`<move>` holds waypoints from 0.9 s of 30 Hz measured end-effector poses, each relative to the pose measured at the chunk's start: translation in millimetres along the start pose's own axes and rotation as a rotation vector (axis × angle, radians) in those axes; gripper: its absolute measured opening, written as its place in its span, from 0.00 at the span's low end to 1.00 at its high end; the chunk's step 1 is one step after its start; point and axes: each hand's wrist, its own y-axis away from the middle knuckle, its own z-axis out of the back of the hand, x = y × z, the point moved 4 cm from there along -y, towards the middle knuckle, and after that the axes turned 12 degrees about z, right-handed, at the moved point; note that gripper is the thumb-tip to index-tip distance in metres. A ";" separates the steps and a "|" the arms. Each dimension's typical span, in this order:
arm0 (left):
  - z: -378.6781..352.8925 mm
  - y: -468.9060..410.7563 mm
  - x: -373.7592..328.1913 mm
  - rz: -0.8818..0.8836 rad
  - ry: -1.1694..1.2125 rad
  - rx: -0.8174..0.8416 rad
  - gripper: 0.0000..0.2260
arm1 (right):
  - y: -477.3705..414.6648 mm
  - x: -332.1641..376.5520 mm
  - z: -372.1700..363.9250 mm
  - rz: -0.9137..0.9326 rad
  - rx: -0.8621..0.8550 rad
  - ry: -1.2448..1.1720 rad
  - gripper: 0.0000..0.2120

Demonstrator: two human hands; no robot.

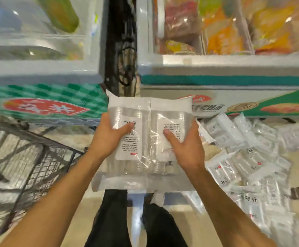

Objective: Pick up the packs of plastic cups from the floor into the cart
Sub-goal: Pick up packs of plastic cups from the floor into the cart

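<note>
Our left hand (109, 138) and right hand (184, 148) grip the packs (150, 107) (apparently two) from outside, keeping them together for the cart (38, 157).

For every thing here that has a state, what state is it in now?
held packs: off the floor, side by side.
left hand: grips the left one.
right hand: grips the right one.
floor packs: heaped, not yet picked up.
cart: at left, contents blurred.

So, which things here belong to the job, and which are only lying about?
For the job: held packs, left hand, right hand, packs on the floor, cart.
Only lying about: left freezer, right freezer, food bags.
</note>
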 end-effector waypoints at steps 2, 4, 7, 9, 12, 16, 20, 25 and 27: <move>56.7 25.5 2.7 0.033 0.047 -0.091 0.26 | 4.3 57.1 -17.1 0.093 0.074 0.012 0.47; 113.3 49.4 8.9 0.072 0.112 -0.193 0.28 | 7.6 111.6 -41.7 0.179 0.145 0.046 0.45; 196.7 75.8 35.3 0.146 0.196 -0.321 0.37 | 14.8 185.5 -91.4 0.285 0.259 0.071 0.43; 248.2 91.2 58.3 0.188 0.281 -0.384 0.36 | 22.6 232.3 -130.4 0.359 0.330 0.097 0.43; 314.9 119.7 85.2 0.211 0.406 -0.481 0.28 | 36.7 294.8 -193.7 0.444 0.437 0.129 0.42; 394.4 135.6 140.2 0.249 0.475 -0.580 0.24 | 59.9 357.3 -281.9 0.525 0.570 0.164 0.45; 451.0 136.0 190.7 0.318 0.505 -0.640 0.28 | 77.7 396.1 -363.4 0.614 0.651 0.212 0.45; 478.5 116.1 252.8 0.356 0.666 -0.655 0.29 | 86.6 418.6 -448.2 0.699 0.780 0.297 0.48; 482.0 104.5 275.6 0.400 0.729 -0.673 0.31 | 84.1 418.5 -483.1 0.726 0.817 0.334 0.52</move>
